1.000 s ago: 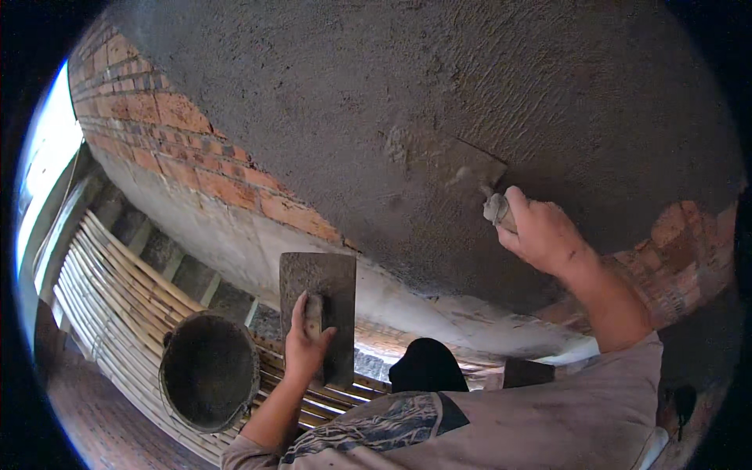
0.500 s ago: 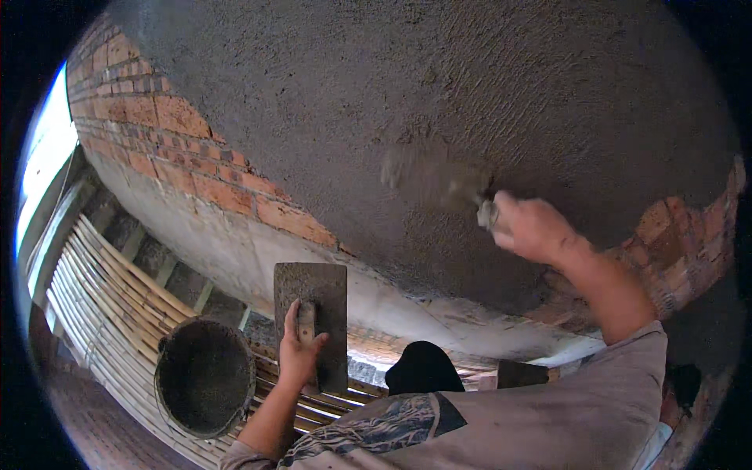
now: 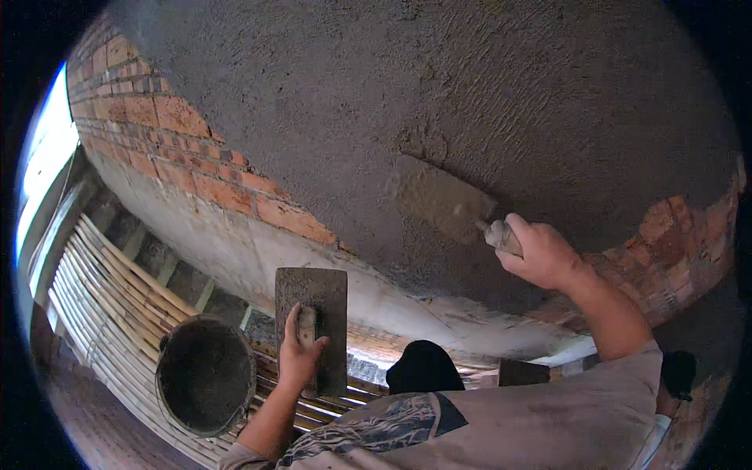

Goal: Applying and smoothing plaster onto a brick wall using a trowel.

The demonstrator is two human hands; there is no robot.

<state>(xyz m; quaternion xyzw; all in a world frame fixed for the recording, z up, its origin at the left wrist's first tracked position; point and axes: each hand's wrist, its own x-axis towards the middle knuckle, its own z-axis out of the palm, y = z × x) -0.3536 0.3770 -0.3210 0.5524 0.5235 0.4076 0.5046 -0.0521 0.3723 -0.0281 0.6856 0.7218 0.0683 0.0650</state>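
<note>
My right hand (image 3: 544, 254) is closed round the pale, mortar-smeared handle of a trowel (image 3: 445, 197). The blade, coated in wet grey mortar, lies over the freshly plastered wall (image 3: 313, 94); whether it touches all along cannot be told. A small ridge of mortar shows just above its tip. Lower down, in front of my body, my left hand (image 3: 296, 356) grips a plastering float (image 3: 333, 313) by its handle, thumb and fingers wrapped round. The float's dark rectangular plate stands upright, apart from the plastered area.
A black bucket (image 3: 252, 376) with a wire handle stands on bamboo poles (image 3: 117, 305) at lower left. Bare brick (image 3: 188, 172) borders the plaster on the left, more brick (image 3: 666, 243) on the right. By my body are a rounded black thing (image 3: 423, 368) and a dark flat piece (image 3: 523, 373).
The trowel and my right hand have moved slightly right and down, and the blade, blurred before, now shows sharply. My left hand and the float have shifted down a little.
</note>
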